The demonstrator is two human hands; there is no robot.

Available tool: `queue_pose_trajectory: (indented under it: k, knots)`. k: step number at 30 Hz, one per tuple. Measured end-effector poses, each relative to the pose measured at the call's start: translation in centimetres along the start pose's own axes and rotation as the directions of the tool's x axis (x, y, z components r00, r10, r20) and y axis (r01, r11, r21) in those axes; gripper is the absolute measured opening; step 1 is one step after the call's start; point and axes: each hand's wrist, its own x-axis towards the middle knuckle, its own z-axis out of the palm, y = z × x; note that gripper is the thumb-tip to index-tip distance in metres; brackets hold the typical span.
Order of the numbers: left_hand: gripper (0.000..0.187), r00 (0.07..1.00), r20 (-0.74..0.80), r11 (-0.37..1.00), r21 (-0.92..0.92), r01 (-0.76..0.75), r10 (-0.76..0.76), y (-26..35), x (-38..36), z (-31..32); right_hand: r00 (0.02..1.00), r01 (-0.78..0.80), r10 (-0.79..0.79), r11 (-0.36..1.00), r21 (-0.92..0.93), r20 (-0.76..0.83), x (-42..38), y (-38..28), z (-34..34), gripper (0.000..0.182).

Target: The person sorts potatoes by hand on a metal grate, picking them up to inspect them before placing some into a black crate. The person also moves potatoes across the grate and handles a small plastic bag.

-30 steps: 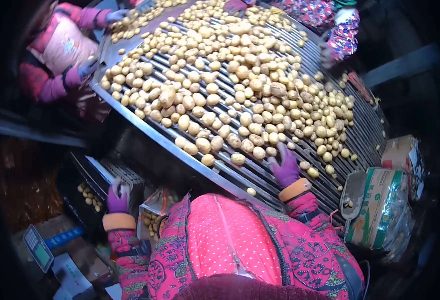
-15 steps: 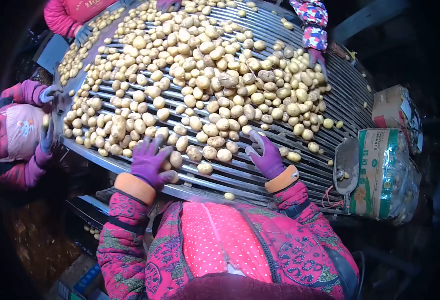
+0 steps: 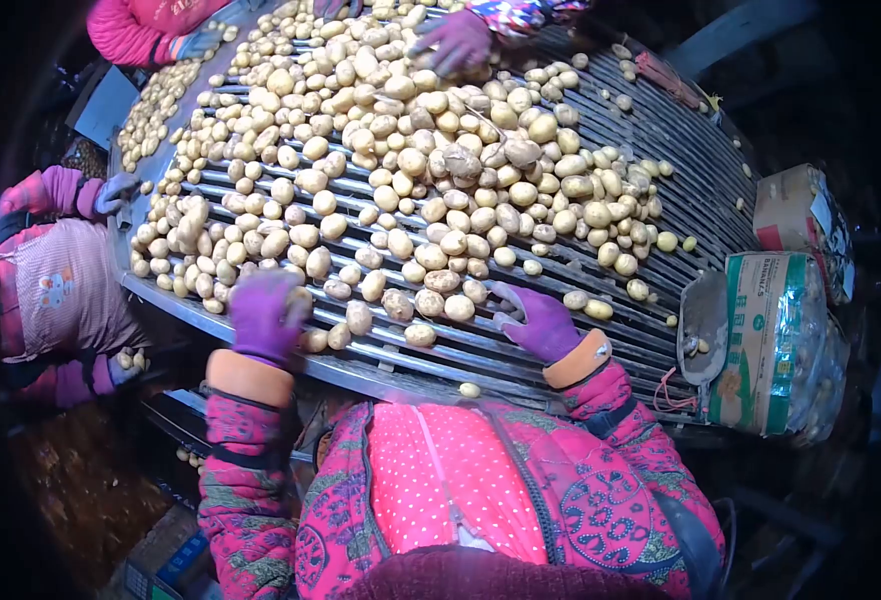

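Note:
Many potatoes (image 3: pixel 450 215) lie heaped and scattered over a slatted metal grate (image 3: pixel 440 345). My left hand (image 3: pixel 265 318), in a purple glove with an orange cuff, is over the near left edge of the grate among potatoes. Motion smears its fingers, so whether it grips a potato does not show. My right hand (image 3: pixel 540 322), gloved alike, rests low over the bars at the near right. Its fingers point left, apart from the thumb, with nothing visible in them. Two potatoes (image 3: pixel 588 304) lie just beyond it, and a small potato (image 3: pixel 469 390) sits near the front edge.
A co-worker's gloved hand (image 3: pixel 455 42) reaches onto the heap from the far side. Other people stand at the left, one hand (image 3: pixel 130 365) holding potatoes. At the right are a metal scoop (image 3: pixel 702 330), a banana carton (image 3: pixel 755 340) and another cardboard box (image 3: pixel 785 210).
My left hand has drawn slightly left, its spread fingers now blurred. My right hand stays nearly in place. The far co-worker's hand moved left across the heap, and potatoes at the right have spread.

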Motion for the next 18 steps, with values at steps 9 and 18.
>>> queue_pose_trajectory:
  k: [9,18]
  knots:
    - [0.032,0.931,0.309,0.956,0.154,-0.25,0.194,12.3,6.3,8.6,0.974,-0.066,0.052,0.996,-0.058,-0.219,-4.3,2.7,-3.8,0.052]
    - [0.021,0.903,0.426,0.969,0.2,-0.144,0.047,13.3,7.3,8.2,0.846,-0.508,0.372,0.78,-0.366,-0.382,-7.4,7.0,-5.4,0.067]
